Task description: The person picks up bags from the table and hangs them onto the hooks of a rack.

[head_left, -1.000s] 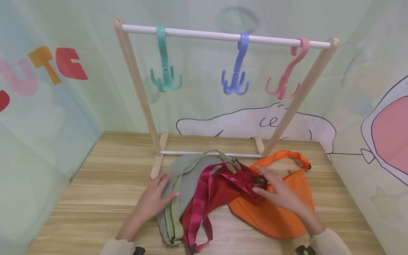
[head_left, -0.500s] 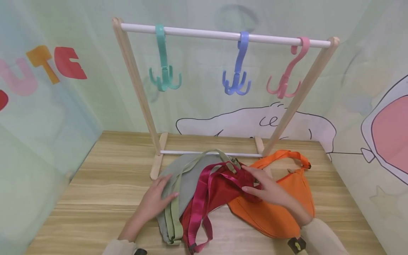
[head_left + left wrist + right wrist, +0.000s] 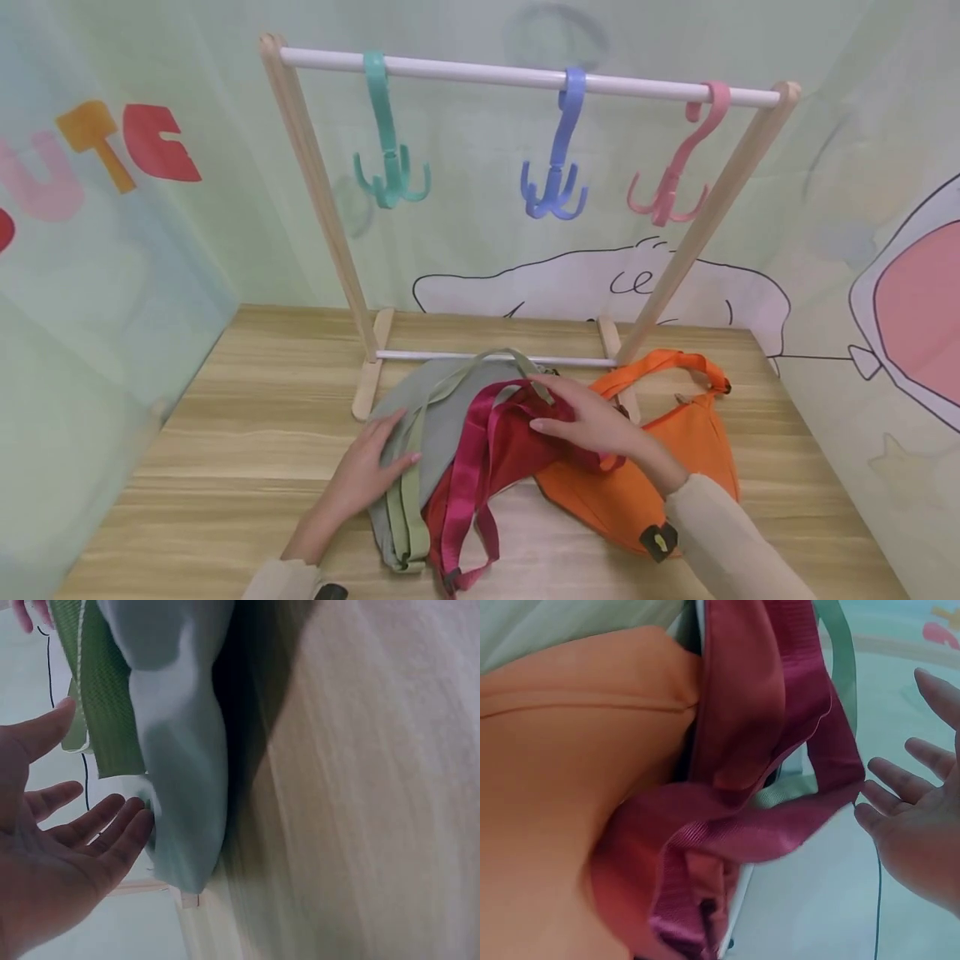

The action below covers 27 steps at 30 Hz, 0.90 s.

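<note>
Three bags lie overlapping on the table: a grey bag (image 3: 453,404) with a green strap (image 3: 411,508) at the left, a red bag (image 3: 517,442) with magenta straps in the middle, and an orange bag (image 3: 701,437) at the right. My left hand (image 3: 362,471) is at the grey bag's left side, fingers spread. In the left wrist view its fingertips reach the grey cloth (image 3: 184,750). Over the red bag's upper right part is my right hand (image 3: 588,417), fingers extended. The right wrist view has its fingertips beside the magenta strap (image 3: 840,757), grasping nothing; contact is unclear.
Behind the bags stands a wooden rack (image 3: 318,179) with a white top bar (image 3: 472,70). From it hang a green hook (image 3: 386,133), a blue hook (image 3: 562,146) and a pink hook (image 3: 678,158). Printed curtains enclose the wooden table (image 3: 225,467).
My right hand has moved left, from between the orange and red bags to over the red bag. The left hand stays at the grey bag. The bags look nearly unmoved.
</note>
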Tool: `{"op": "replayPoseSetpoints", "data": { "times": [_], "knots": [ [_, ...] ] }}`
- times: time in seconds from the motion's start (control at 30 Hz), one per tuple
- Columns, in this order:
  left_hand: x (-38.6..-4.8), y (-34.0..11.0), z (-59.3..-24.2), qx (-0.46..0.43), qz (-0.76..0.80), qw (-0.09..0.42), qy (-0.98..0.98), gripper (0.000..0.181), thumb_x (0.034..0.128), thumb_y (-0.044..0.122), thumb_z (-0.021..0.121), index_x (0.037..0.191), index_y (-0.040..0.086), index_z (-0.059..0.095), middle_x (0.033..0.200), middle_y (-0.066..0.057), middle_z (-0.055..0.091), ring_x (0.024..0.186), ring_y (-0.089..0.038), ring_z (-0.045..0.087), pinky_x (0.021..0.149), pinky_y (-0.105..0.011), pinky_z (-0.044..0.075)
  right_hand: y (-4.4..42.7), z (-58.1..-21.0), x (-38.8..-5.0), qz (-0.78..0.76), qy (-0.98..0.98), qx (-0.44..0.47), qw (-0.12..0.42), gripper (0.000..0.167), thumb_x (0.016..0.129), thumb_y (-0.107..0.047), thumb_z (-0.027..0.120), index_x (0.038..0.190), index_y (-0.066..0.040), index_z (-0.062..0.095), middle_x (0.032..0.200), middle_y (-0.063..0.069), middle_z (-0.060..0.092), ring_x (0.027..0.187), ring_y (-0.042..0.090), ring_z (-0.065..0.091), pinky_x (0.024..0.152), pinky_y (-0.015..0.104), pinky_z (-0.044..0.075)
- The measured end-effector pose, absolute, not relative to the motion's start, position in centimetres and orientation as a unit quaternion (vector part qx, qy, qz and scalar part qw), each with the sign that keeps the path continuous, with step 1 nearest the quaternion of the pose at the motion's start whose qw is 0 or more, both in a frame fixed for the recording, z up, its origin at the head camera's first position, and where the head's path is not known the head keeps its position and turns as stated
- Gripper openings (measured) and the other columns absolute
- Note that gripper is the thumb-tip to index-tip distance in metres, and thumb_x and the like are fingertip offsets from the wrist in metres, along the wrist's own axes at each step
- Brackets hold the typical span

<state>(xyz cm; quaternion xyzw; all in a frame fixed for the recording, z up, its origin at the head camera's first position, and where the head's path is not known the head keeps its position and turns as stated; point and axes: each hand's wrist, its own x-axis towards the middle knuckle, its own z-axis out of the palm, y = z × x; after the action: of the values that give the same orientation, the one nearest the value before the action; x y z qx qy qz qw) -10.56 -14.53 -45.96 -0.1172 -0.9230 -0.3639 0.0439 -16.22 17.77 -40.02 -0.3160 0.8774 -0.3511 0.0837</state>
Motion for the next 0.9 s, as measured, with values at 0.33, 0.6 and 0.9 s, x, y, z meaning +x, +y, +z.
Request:
{"op": "replayPoseSetpoints", "data": {
  "times": [0.33,0.6,0.9],
  "knots": [
    [-10.6,-14.9,-46.2,-0.112,-0.384,0.033,-0.916,0.063,0.0804,0.019,0.070,0.132,-0.004,0.042,0.124,-0.024,0.048,0.103,-0.037,0.053,0.088,-0.051,0.040,14.9,-39.0,-18.0,-0.347,0.866,-0.342,0.113,0.064,0.085,-0.028,0.065,0.140,-0.013,0.035,0.139,0.007,0.040,0.124,0.023,0.038,0.098,0.044,0.035],
    [-10.7,-15.0,-46.6,-0.113,-0.390,0.032,-0.913,0.063,0.0801,0.019,0.070,0.132,-0.004,0.042,0.124,-0.024,0.048,0.103,-0.036,0.054,0.089,-0.050,0.041,12.1,-39.0,-18.7,-0.351,0.854,-0.362,0.125,0.064,0.084,-0.026,0.066,0.139,-0.008,0.037,0.138,0.006,0.041,0.125,0.019,0.038,0.101,0.039,0.032],
    [-10.7,-15.1,-46.6,-0.109,-0.409,0.019,-0.906,0.063,0.0810,0.021,0.070,0.131,-0.005,0.042,0.118,-0.022,0.052,0.099,-0.032,0.055,0.085,-0.045,0.045,9.7,-39.3,-19.2,-0.348,0.852,-0.370,0.129,0.063,0.084,-0.024,0.066,0.138,-0.006,0.039,0.136,0.010,0.042,0.123,0.025,0.039,0.095,0.040,0.039]
  ]
}}
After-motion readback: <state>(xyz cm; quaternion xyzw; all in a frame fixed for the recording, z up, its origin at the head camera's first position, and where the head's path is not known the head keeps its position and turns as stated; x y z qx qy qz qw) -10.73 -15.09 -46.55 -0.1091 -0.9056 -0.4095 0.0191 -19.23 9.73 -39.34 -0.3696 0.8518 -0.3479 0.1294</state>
